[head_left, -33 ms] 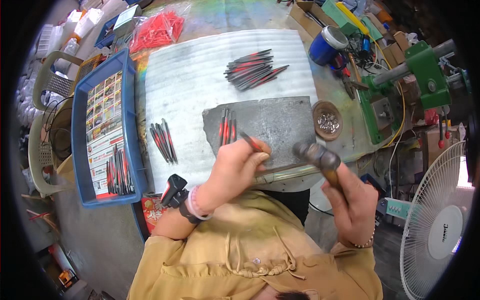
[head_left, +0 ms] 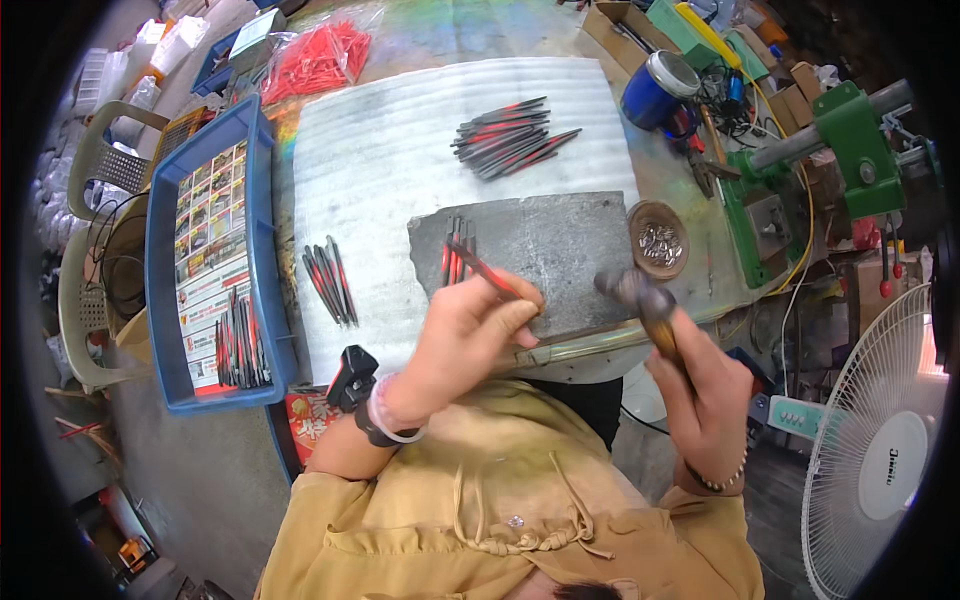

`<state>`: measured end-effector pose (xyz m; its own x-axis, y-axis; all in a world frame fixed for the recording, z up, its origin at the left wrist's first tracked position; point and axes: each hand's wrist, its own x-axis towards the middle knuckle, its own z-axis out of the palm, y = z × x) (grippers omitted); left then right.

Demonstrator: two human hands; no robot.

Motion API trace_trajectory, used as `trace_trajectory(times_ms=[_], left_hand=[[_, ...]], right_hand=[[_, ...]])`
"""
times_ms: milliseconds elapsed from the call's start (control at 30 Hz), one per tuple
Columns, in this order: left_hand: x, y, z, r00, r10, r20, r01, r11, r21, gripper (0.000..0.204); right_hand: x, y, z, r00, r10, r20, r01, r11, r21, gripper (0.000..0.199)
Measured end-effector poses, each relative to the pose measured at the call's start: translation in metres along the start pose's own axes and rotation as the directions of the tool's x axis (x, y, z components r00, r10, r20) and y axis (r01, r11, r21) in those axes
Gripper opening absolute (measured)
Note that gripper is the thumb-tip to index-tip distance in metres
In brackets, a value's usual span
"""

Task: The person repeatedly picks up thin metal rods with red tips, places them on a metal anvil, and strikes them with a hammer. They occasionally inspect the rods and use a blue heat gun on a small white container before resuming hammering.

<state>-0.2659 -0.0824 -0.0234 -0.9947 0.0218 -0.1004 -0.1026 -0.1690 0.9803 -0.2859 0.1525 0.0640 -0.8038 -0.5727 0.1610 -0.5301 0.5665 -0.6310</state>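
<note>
My left hand [head_left: 470, 325] pinches a slim black-and-red pointed stick [head_left: 482, 268] above the dark stone slab [head_left: 560, 235]. The stick's lower end is hidden by the fingers. Closed around the handle of a hammer [head_left: 640, 298] is my right hand [head_left: 705, 400]; the dark, blurred head hangs over the slab's near right corner. Several similar sticks [head_left: 457, 250] lie side by side on the slab's left part. A small group of them [head_left: 329, 282] rests left of the slab on white foam sheeting [head_left: 385, 140], with a larger pile [head_left: 505, 140] beyond it.
A blue tray [head_left: 160, 300] at left holds more sticks on printed paper. Right of the slab stands a round bowl [head_left: 657, 240] of small shiny pieces. A blue mug [head_left: 655, 90], a green press [head_left: 860, 150] and a white fan [head_left: 870, 450] are further right. Red pieces fill a bag [head_left: 318, 60].
The stick in my left hand has swung its far tip up and to the left, showing more of its length. My right hand with the hammer has barely shifted.
</note>
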Motion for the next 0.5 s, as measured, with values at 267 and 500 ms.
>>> trace_trajectory(times_ms=[267, 500], left_hand=[[-0.010, 0.019, -0.018, 0.981, -0.181, 0.069, 0.185, 0.767, -0.614, 0.018], [-0.016, 0.024, -0.005, 0.970, -0.210, -0.119, 0.165, 0.937, -0.308, 0.026]], right_hand=[[0.021, 0.060, 0.066, 0.971, 0.224, -0.087, -0.240, 0.929, -0.283, 0.034], [0.014, 0.128, 0.025, 0.924, 0.272, -0.269, -0.321, 0.933, -0.160, 0.028]])
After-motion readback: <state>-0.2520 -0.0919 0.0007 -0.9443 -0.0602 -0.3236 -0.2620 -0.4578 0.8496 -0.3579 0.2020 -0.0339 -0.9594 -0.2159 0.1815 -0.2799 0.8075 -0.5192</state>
